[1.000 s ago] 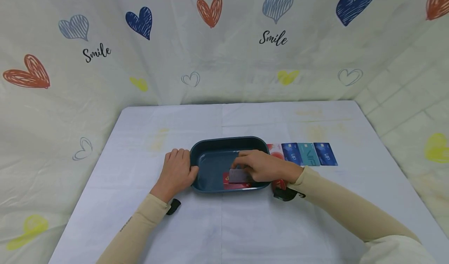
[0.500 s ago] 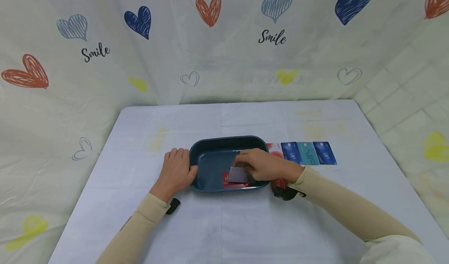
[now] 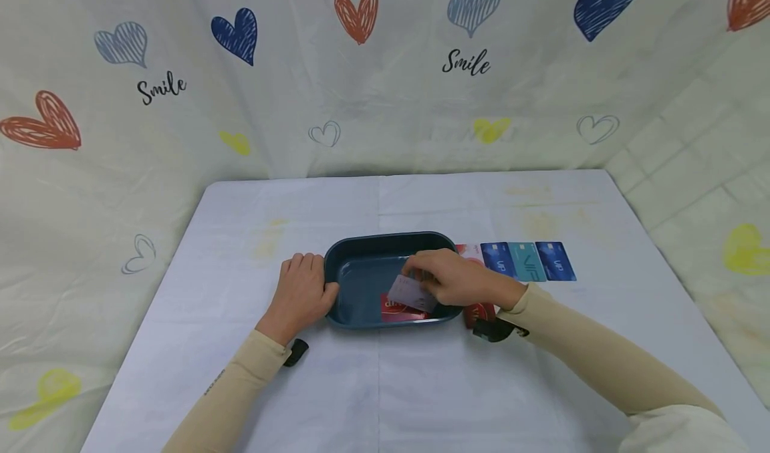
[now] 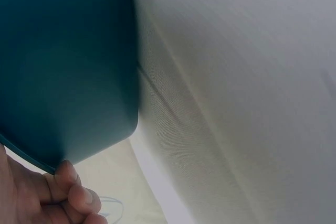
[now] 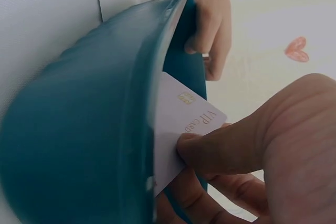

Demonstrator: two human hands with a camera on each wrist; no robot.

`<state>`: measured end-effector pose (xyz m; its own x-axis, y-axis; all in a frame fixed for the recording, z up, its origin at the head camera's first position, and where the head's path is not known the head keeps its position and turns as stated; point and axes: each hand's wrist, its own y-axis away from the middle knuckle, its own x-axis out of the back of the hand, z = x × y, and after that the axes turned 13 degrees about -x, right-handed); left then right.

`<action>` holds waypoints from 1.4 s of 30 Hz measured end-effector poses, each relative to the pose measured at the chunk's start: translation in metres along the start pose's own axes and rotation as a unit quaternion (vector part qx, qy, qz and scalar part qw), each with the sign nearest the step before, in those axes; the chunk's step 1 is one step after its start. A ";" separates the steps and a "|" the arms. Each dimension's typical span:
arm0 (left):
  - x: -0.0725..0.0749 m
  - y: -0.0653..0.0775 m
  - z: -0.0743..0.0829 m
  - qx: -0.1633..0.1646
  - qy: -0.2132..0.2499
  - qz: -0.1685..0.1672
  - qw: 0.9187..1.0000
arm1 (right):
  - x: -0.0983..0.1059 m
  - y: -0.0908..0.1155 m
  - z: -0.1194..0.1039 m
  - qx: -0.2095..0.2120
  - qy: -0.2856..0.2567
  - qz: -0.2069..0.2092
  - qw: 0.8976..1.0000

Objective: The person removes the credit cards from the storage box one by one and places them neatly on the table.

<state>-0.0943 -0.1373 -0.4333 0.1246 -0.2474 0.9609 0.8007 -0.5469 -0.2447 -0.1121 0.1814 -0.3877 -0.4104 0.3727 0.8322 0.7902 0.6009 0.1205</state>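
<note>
A dark teal rectangular tray [image 3: 361, 286] stands on the white table. At its left end my left hand [image 3: 303, 296] grips the rim, thumb on the inside; in the left wrist view, curled fingers [image 4: 79, 198] show at the tray edge. My right hand [image 3: 454, 279] reaches over the tray's right end and pinches a white card [image 3: 411, 292] between thumb and fingers. "VIP CARD" and a gold chip are legible on this white card [image 5: 181, 111] in the right wrist view. Beneath it, a red card [image 3: 397, 311] lies in the tray, partly covered.
Right of the tray, a row holds a red-and-white card [image 3: 470, 254], a blue card [image 3: 498, 259], a teal card [image 3: 527, 262] and another blue card [image 3: 555, 261]. A red card [image 3: 479, 315] lies below my right wrist, partly hidden. Behind the table hangs a heart-printed curtain [image 3: 385, 92].
The white card has turned and tilted in my right hand, and more of its face shows. My right hand has risen slightly. My left hand keeps its place on the tray rim.
</note>
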 end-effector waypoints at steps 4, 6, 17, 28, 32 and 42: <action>-0.001 0.000 0.000 -0.002 -0.001 0.002 1.000 | 0.001 0.002 0.001 -0.009 -0.012 0.000 1.000; -0.001 0.000 0.000 -0.003 -0.002 0.003 1.000 | 0.002 0.004 0.001 -0.012 -0.018 0.003 1.000; -0.001 0.000 0.000 0.000 0.002 -0.001 1.000 | 0.004 0.009 0.007 -0.038 -0.072 0.026 0.996; -0.002 -0.001 0.000 0.000 0.009 0.004 1.000 | 0.006 0.015 0.011 -0.050 -0.116 0.042 0.991; -0.003 0.000 -0.001 0.002 0.010 0.003 1.000 | 0.007 0.017 0.013 -0.051 -0.124 0.049 0.990; -0.004 0.000 -0.001 0.001 0.010 0.005 1.000 | 0.010 0.022 0.016 -0.069 -0.157 0.062 0.983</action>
<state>-0.0952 -0.1372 -0.4372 0.1213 -0.2687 0.9555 0.8011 -0.5419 -0.2541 -0.1059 0.2102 -0.3853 -0.4101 0.6507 0.6391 0.8884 0.4434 0.1187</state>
